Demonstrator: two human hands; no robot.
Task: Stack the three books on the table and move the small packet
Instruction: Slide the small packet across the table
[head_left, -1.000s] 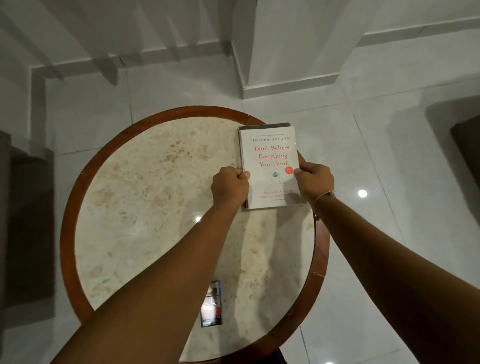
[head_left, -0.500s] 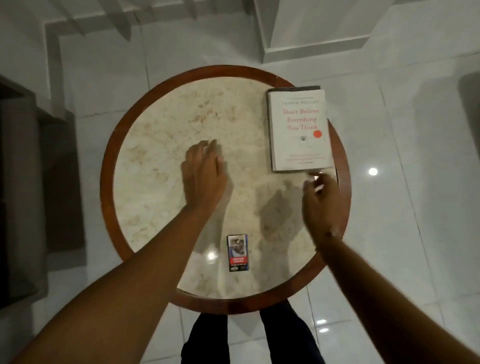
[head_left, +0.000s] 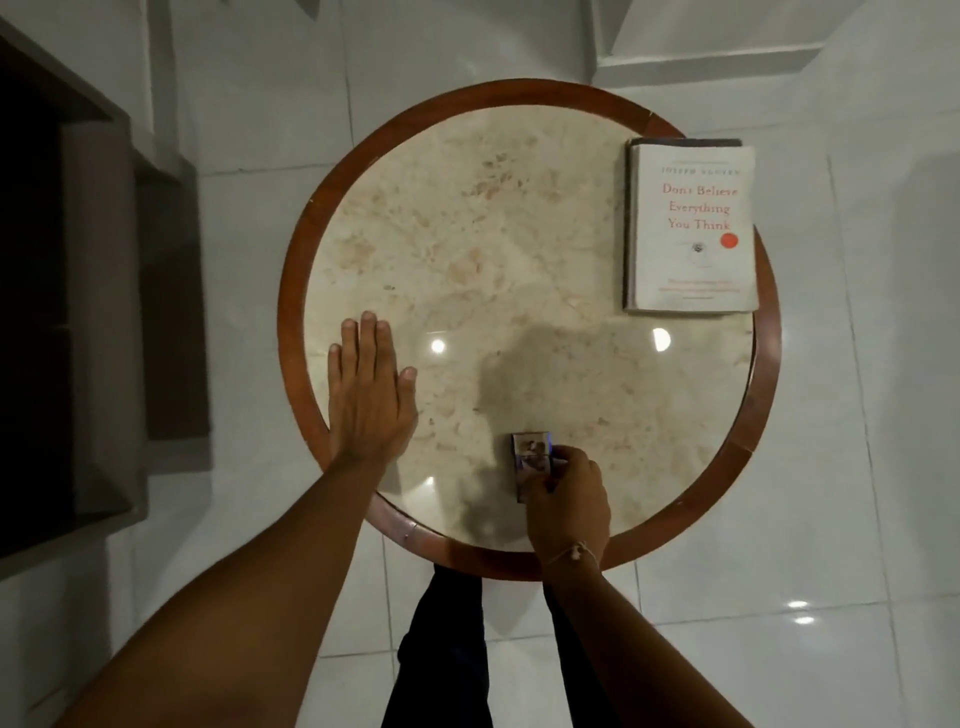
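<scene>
While the book stack (head_left: 691, 228) sits squared at the table's (head_left: 519, 260) far right, right hand (head_left: 566, 499) pinches the small packet (head_left: 530, 452), unmoved; left hand (head_left: 366, 395) rests flat, fingers together.

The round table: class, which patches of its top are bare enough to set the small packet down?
Bare: the wide middle and far-left top of the table, between the flat left hand and the book stack. Crowded: the far-right edge under the books, and the near edge where the right hand grips the packet.
</scene>
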